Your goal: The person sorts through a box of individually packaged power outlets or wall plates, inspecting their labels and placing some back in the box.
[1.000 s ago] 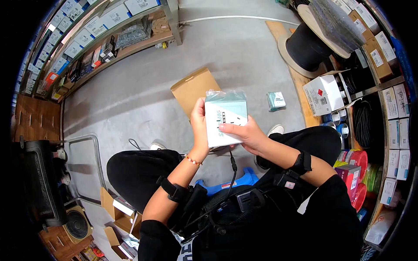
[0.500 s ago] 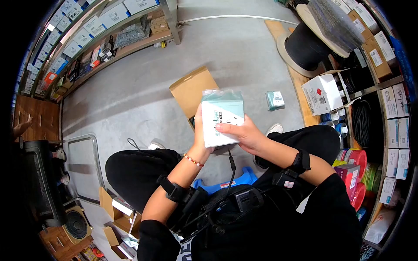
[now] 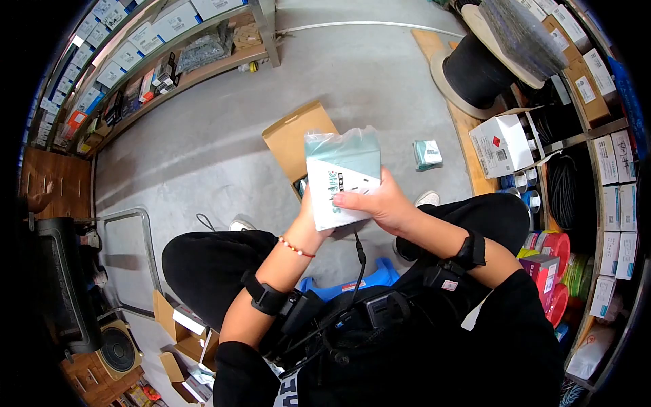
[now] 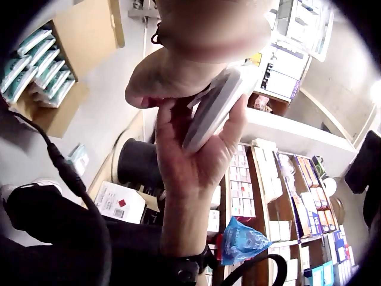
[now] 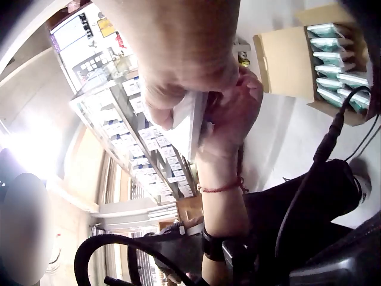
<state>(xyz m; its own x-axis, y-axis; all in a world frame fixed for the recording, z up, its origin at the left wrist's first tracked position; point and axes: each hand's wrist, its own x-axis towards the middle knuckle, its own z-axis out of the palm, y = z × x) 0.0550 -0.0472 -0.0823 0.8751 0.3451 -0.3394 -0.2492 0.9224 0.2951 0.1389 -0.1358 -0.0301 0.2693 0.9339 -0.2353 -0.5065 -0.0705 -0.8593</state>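
Head view: both hands, left hand (image 3: 308, 207) and right hand (image 3: 380, 203), grip upright packet (image 3: 342, 178), long axis pointing away.

Even, bright light fills the head view, and the grey concrete floor (image 3: 203, 149) shows only soft, faint shadows. Strong fisheye bending curves the shelves (image 3: 122, 61) at the far left, and a black vignette rings the frame. The wrapped packet (image 3: 341, 178) gives a mild sheen on its plastic. Both wrist views are softer: the near hand fills the top as a blurred mass in each. In the right wrist view a blown-out white glare (image 5: 27, 149) floods the left side.
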